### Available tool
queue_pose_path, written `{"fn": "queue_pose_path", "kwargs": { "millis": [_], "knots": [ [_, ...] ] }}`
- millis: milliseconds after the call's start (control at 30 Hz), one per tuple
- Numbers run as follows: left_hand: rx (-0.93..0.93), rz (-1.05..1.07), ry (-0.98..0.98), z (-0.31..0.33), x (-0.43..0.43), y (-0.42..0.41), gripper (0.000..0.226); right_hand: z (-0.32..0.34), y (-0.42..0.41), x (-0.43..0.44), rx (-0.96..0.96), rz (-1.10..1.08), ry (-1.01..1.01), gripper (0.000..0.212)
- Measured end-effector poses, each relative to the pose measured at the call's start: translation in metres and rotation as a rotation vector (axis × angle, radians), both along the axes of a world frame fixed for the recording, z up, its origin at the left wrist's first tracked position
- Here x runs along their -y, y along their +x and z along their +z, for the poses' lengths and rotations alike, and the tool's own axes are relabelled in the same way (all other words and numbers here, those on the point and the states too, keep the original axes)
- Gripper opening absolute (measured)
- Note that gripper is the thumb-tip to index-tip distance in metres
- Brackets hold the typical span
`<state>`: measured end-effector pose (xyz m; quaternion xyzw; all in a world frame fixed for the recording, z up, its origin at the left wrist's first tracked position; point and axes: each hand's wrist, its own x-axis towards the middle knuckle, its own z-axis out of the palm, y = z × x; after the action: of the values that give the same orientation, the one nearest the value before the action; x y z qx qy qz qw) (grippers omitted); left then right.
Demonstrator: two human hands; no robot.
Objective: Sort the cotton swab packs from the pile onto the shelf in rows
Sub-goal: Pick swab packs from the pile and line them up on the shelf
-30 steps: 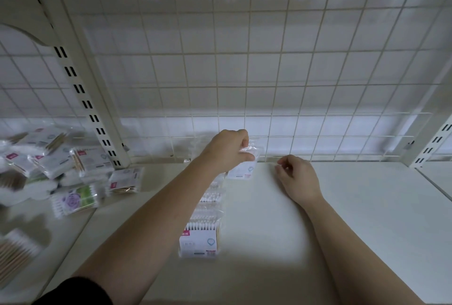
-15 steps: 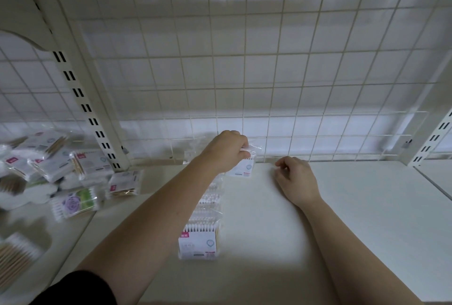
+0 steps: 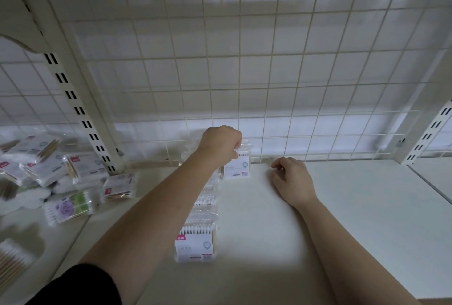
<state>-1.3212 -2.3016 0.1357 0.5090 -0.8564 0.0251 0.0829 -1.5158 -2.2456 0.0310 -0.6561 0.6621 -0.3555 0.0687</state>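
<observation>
My left hand (image 3: 221, 144) grips the top of a clear cotton swab pack (image 3: 237, 166) that stands upright at the back of the white shelf (image 3: 354, 219), close to the wire grid. In front of it a row of upright swab packs (image 3: 195, 246) runs toward me, partly hidden behind my left forearm. My right hand (image 3: 292, 180) rests on the shelf just right of the held pack, fingers loosely curled, holding nothing. A pile of swab packs (image 3: 61, 177) lies on the neighbouring shelf section at the left.
A slotted upright post (image 3: 80, 109) separates the pile's section from this one. A wire grid back panel (image 3: 244, 72) closes the rear. Another slotted post (image 3: 430, 131) stands at the far right. More swabs (image 3: 12, 263) lie at the lower left edge.
The held pack has gone down a little at the back of the row and now stands on the shelf. My right hand has stayed in place.
</observation>
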Motion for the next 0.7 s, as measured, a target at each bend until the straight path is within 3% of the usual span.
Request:
{"fn": "queue_pose_path", "kwargs": {
  "millis": [300,400,567,700],
  "knots": [
    [-0.068,-0.022,-0.011,0.006,-0.007,0.011,0.033,0.004,0.001,-0.004,0.054,0.030,-0.007,0.015],
    [-0.114,0.006,-0.103,0.014,-0.016,0.020,0.024,0.012,0.002,-0.006,0.107,0.031,-0.025,0.017],
    [-0.002,0.102,-0.346,0.015,-0.042,0.039,0.027,0.043,0.020,-0.011,0.174,0.072,-0.148,0.017],
    [-0.062,0.183,-0.415,0.010,-0.067,0.061,0.027,0.071,0.048,-0.015,0.202,0.140,-0.267,0.016]
  ]
}}
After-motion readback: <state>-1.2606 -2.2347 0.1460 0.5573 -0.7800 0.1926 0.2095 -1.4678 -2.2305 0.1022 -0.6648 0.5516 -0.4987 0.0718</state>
